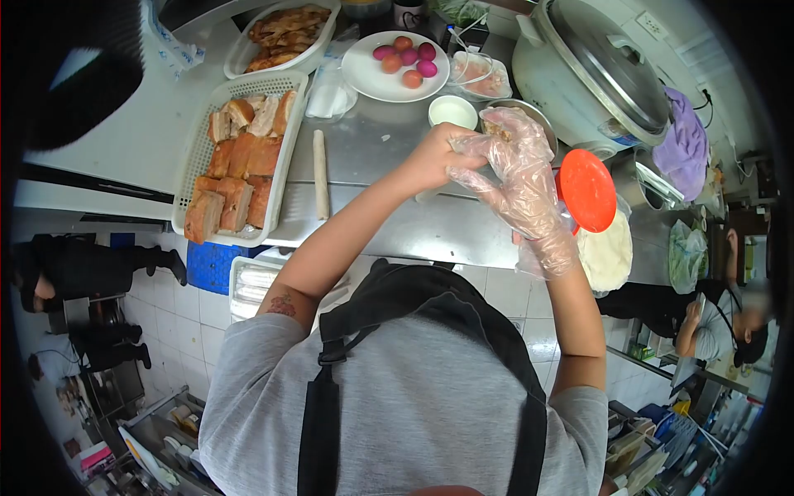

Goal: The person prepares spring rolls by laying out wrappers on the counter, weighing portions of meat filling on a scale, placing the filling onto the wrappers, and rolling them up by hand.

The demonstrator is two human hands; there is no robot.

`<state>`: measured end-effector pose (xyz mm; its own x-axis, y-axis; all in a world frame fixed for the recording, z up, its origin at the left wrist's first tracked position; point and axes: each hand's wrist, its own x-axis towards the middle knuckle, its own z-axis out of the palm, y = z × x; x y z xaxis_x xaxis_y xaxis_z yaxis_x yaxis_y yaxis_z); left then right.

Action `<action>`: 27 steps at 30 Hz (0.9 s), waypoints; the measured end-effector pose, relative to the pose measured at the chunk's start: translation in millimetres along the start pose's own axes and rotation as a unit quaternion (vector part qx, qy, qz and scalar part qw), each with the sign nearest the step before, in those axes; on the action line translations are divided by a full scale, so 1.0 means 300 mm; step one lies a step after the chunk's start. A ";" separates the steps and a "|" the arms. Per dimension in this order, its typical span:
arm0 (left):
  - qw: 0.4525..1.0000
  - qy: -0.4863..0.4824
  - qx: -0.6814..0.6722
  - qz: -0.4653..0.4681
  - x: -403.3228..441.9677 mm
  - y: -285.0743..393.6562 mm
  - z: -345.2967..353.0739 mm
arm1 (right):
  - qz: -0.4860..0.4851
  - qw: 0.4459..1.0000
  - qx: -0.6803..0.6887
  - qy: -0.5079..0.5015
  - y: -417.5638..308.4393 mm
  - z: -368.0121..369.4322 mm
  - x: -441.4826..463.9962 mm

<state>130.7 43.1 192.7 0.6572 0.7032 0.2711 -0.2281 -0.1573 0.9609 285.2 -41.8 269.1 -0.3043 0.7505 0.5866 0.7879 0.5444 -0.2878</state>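
Note:
My left hand (437,159) is bare, and its fingers are closed on the clear plastic glove (529,165) near the thumb of my right hand. The glove covers my right hand (517,178) down to the wrist, loose and wrinkled, with the fingers apart. Behind the gloved fingers a metal bowl (542,124) is partly hidden. A small white bowl (452,112) stands just beyond my left hand. To the right of the glove is a red round lid or dish (588,190), above pale dough (605,252).
A basket (184,186) of meat blocks and a pale dough roll (320,175) lie left. Behind are a plate (356,70) of coloured balls, a meat tray (236,62) and a large lidded cooker (571,74). Other people stand at far left and far right.

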 end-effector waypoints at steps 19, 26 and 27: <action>0.836 0.322 -0.429 -0.119 -0.071 -0.267 -0.295 | 0.362 0.844 0.309 -0.247 0.028 0.535 -0.138; 0.834 0.387 -0.351 -0.177 -0.239 -0.532 -0.339 | 0.382 0.862 0.174 -0.283 0.086 0.541 -0.406; 0.872 0.394 -0.236 -0.171 -0.251 -0.533 -0.339 | 0.389 0.868 0.149 -0.269 0.082 0.533 -0.426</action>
<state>44.6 85.9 12.9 0.0904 0.9399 -0.3293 -0.5078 0.3280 0.7966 257.9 -64.3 66.1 -0.0115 0.9573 -0.2888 0.7187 -0.1930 -0.6680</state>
